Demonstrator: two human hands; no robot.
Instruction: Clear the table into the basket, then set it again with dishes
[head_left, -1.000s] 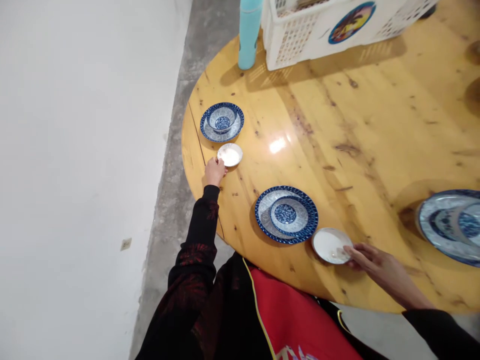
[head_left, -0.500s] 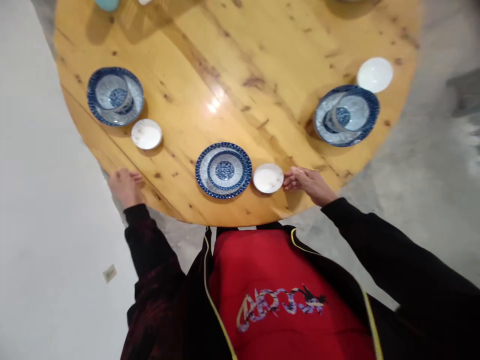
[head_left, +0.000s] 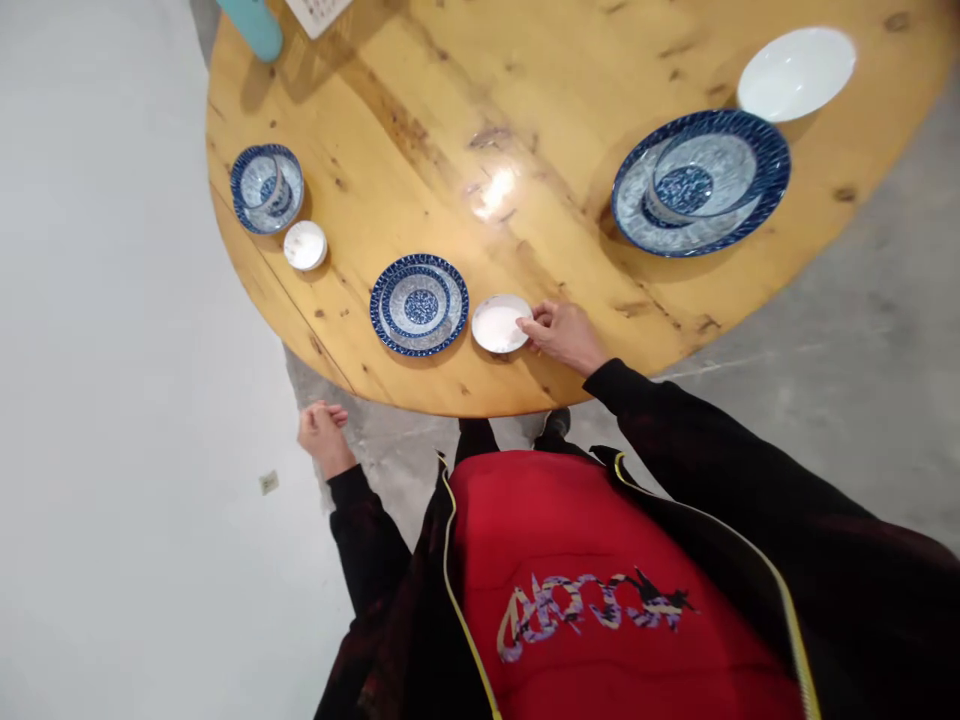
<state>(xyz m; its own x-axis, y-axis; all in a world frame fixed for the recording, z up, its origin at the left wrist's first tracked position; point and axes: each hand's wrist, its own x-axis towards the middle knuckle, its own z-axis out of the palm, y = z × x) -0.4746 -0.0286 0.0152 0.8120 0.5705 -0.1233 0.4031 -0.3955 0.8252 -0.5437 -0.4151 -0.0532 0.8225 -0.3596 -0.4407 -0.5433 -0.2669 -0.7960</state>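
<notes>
My right hand pinches the right rim of a small white dish, thumb over the edge, the dish resting on the round wooden table. Left of that dish lies a blue-and-white plate with a smaller patterned plate or saucer on it. My left hand hangs just off the table's front left edge, fingers loosely curled together, with nothing visible in it.
Blue-rimmed plates bearing patterned bowls stand at the left and right. Beside them are a small white dish and a white bowl. A teal bottle and a white printed item are at the back left. A white wall borders the left.
My right hand has gone from beside the small dish to gripping its rim. My left hand has drawn back from over the table to beyond its edge. The camera view has shifted.
</notes>
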